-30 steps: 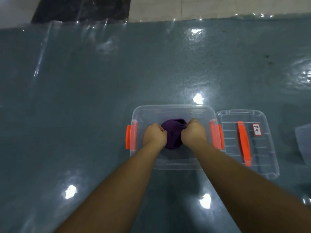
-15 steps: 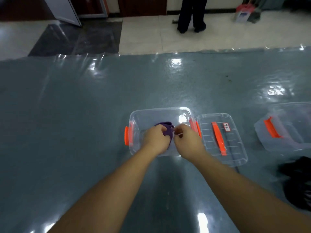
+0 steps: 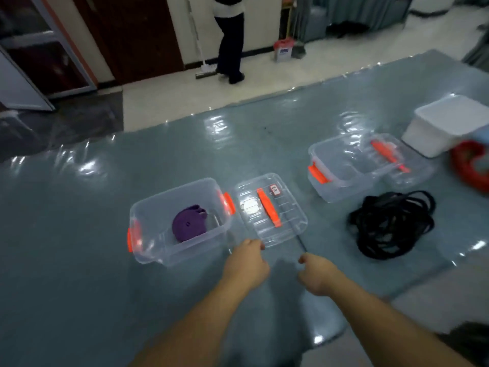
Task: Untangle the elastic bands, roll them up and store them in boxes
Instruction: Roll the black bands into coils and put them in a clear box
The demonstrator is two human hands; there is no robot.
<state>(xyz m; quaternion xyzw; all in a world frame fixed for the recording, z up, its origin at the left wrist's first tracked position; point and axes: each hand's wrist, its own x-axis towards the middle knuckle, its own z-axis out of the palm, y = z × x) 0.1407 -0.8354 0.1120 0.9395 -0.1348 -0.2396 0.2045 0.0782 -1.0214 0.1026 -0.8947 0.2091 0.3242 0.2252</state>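
Purple elastic band [image 3: 188,225], rolled into a coil, lies inside a clear plastic box [image 3: 169,250] with orange latches on the grey worktop [image 3: 79,260]. Its lid [image 3: 270,207] rests just beside it. Both hands, left [image 3: 246,263] and right [image 3: 316,274], hover near the box, loosely curled, holding nothing. Tangled black bands [image 3: 391,223] sit farther right.

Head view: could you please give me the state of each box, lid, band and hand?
Near box: open, holds purple band.
Purple band: rolled up.
Near lid: off, beside box.
Far box: open.
Black bands: tangled, on floor.
Left hand: empty.
Right hand: empty.
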